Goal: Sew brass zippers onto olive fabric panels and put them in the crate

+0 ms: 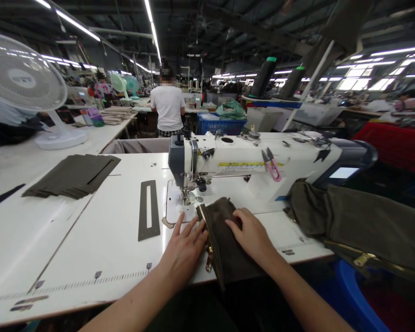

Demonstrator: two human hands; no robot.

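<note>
A dark olive fabric piece (224, 240) with a brass zipper (204, 216) lies at the front of the sewing machine (224, 154), just right of its needle and presser foot. The zipper's gold pull (209, 258) hangs toward the table's front edge. My left hand (186, 246) rests flat with fingers stretched, its fingertips at the zipper edge and the needle plate (174, 203). On the fabric's right side, my right hand (251, 230) pinches the cloth between thumb and bent fingers. Left of the needle lies a flat olive panel (143, 214) with a long slot.
A stack of olive panels (72, 175) lies at left, near a white fan (24, 78). Pink thread snips (272, 166) cling to the machine. At right, a zippered olive fabric bundle (366, 221) hangs over a blue tub (354, 295). A person (167, 106) in white stands beyond.
</note>
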